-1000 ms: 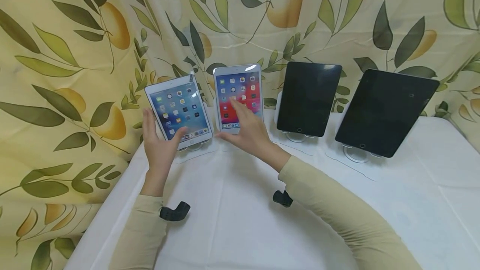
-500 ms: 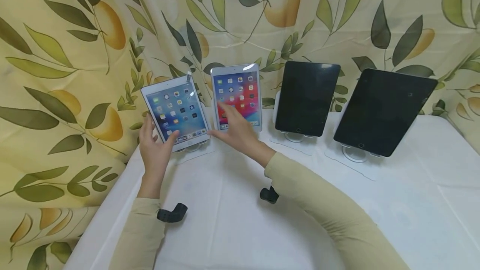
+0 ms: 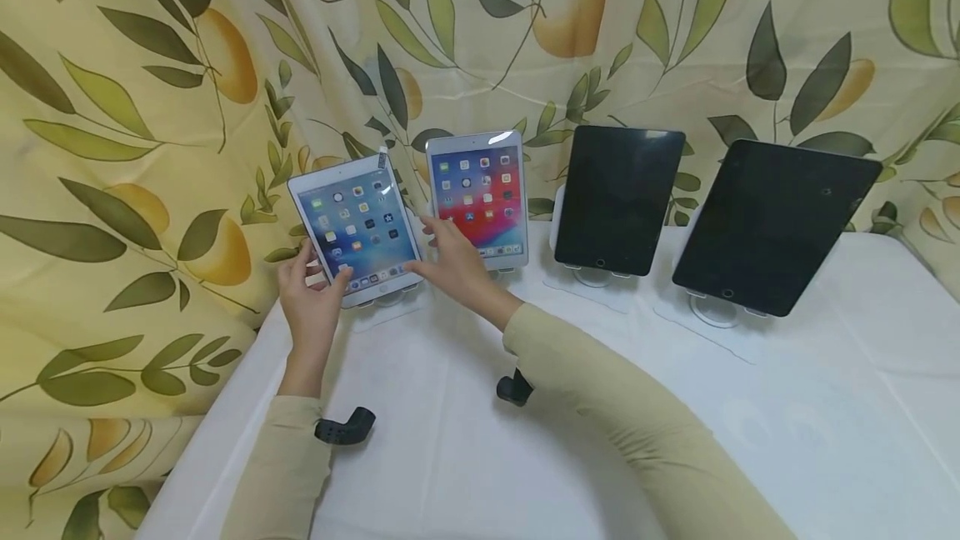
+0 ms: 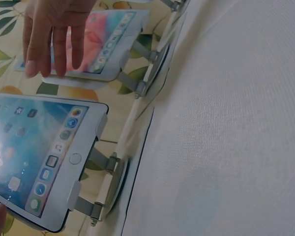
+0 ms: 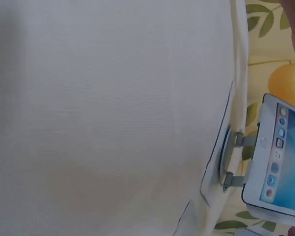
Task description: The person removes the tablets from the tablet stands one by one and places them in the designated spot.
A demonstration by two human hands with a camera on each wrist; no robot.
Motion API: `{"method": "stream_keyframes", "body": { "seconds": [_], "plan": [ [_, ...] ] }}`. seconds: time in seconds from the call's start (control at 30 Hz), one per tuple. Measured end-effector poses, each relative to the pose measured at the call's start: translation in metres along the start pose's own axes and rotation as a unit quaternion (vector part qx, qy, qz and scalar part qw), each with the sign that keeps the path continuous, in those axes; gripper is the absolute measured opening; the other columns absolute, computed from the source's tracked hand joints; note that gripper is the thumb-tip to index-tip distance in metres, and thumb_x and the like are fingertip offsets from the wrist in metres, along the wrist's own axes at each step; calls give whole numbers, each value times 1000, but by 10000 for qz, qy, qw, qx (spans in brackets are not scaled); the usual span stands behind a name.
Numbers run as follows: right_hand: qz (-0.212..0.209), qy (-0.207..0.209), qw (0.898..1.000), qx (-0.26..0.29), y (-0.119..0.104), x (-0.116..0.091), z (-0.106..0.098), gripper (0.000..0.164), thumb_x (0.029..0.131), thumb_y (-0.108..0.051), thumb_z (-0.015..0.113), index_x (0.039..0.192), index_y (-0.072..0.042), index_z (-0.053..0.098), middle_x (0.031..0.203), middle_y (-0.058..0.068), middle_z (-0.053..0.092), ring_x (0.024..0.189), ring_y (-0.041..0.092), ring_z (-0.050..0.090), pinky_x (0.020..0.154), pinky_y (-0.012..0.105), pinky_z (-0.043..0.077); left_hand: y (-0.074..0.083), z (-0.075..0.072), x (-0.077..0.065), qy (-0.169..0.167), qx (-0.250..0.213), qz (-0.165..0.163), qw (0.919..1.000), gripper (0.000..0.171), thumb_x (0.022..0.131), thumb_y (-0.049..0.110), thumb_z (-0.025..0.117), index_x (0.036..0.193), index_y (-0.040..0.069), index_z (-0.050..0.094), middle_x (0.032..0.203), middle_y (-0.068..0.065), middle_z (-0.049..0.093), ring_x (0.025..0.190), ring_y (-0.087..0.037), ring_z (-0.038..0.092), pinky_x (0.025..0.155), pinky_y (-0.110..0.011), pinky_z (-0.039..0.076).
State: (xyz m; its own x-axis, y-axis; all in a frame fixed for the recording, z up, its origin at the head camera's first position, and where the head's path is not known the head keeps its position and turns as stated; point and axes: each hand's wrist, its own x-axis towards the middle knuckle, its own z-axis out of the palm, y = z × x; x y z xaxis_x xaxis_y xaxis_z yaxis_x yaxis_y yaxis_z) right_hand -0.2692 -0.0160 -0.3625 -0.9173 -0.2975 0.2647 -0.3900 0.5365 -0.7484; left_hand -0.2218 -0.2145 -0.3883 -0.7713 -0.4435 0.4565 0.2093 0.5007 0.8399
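Showing only in wrist views: hinges (image 4: pixel 111 162) below tablet (image 4: pixel 45 156); right fingers (image 4: pixel 60 53) straight, grip of left fingers (image 3: pixel 303 256) unclear

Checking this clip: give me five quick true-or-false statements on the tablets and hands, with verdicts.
1. The leftmost tablet has a lit screen with app icons. True.
2. The rightmost tablet is lit too. False: the rightmost tablet has a dark screen.
3. The left hand is at the leftmost tablet's left side. True.
4. The right hand touches the rightmost tablet. False: the right hand is near the leftmost tablet's lower right corner.
5. The table has a white cloth. True.
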Motion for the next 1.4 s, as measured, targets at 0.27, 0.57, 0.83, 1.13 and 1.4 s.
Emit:
{"method": "stream_keyframes", "body": {
  "seconds": [0.27,0.57,0.83,1.13,1.4],
  "plan": [
    [213,-114,9997,81,-4,12,7,71,82,-22,75,141,-11,39,126,7,53,114,22,56,83,28,54,-6,1,1,-135,-257,129,9995,59,78,0,74,132,0,51,112,-19,51,94,-20,57,69,-5,44],
    [528,-248,9983,16,-4,18,10,71,83,-20,74,142,-12,37,126,6,51,110,18,54,82,28,54,-8,7,-1,128,-170,50,9998,59,79,1,74,133,0,49,118,-19,49,99,-18,52,75,-15,49],
    [805,-288,9953,453,-4,22,15,64,85,-15,71,140,-11,38,124,7,50,108,18,53,81,25,53,-15,11,-2,287,-334,-217,9988,60,78,-6,72,133,2,50,119,-18,43,93,-11,47,73,-11,46],
    [683,-85,9899,1239,-4,23,23,46,91,-6,60,132,-5,39,126,9,45,104,20,50,91,25,49,-12,13,-4,160,-566,-475,9971,62,80,-10,66,134,1,38,117,-14,40,97,-11,40,76,-19,42],
    [369,251,9911,1252,5,21,20,35,90,-6,62,122,-6,46,114,9,55,101,20,55,86,24,51,-14,8,1,368,-1187,-340,9917,38,85,-10,61,120,-9,45,106,-1,49,87,-4,48,70,-12,44]
  ]
}}
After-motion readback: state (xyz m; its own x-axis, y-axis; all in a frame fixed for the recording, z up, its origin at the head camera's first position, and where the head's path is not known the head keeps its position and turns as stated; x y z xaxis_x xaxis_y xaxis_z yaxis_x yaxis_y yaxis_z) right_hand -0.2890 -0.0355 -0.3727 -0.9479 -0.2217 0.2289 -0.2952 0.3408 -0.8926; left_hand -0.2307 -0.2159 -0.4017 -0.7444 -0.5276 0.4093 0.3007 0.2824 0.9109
